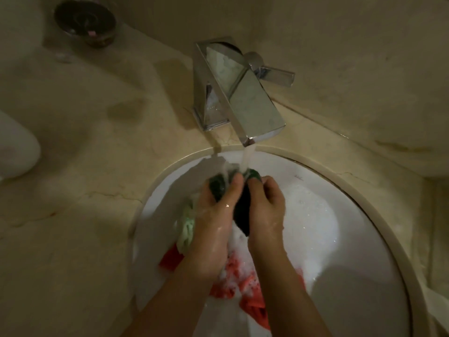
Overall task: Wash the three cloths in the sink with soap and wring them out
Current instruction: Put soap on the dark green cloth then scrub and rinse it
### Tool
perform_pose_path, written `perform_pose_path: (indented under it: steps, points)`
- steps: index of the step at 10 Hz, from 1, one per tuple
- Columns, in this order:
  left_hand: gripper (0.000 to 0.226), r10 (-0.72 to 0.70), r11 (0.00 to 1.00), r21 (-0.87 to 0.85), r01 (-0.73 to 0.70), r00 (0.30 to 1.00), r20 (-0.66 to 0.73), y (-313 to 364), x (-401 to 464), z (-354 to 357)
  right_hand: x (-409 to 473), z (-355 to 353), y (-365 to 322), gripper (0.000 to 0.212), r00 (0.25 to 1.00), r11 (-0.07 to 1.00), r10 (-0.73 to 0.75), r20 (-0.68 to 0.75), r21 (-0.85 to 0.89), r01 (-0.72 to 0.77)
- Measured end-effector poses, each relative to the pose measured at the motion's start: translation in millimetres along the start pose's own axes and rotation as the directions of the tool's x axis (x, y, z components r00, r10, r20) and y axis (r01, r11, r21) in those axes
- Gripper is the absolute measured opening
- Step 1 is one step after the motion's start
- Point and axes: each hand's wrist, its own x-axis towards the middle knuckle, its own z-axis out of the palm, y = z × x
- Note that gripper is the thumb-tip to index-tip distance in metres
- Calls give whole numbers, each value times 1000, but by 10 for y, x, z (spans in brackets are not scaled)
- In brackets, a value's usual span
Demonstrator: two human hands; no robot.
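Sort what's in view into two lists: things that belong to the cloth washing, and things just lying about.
In the job: dark green cloth held by left hand and right hand; pale green cloth; red cloth; running tap; sink; suds.

Lying about: dark bowl; white object on the counter.

Sink access: obstructed at rear and left.
Faucet (239,93) overhangs the rear rim; cloths (228,276) fill the left basin (364,276); the right side is open.
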Motion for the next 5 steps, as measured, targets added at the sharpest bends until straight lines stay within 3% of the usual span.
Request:
perform_pose_path:
  steps: [1, 2, 3, 4, 5]
  points:
    - [27, 61, 994, 101, -50, 993, -102, -66, -8, 175, 42, 94, 11, 26, 997, 999, 33, 77, -8, -32]
    - [43, -69, 933, 334, 135, 977, -203, -207, 144, 172, 146, 162, 31, 31, 990, 980, -69, 124, -179, 91]
    - [39, 167, 758, 634, 153, 894, -415, -470, 494, 40, 217, 225, 83, 26, 965, 924, -191, 181, -299, 239]
    - [21, -139, 983, 87, 160, 968, -208, -221, 444, 39, 236, 236, 95, 24, 961, 906, -152, 233, -356, 230]
    - [19, -289, 946, -190, 264, 950, -116, 23, 224, 131, 195, 201, 44, 24, 983, 978, 137, 125, -172, -114]
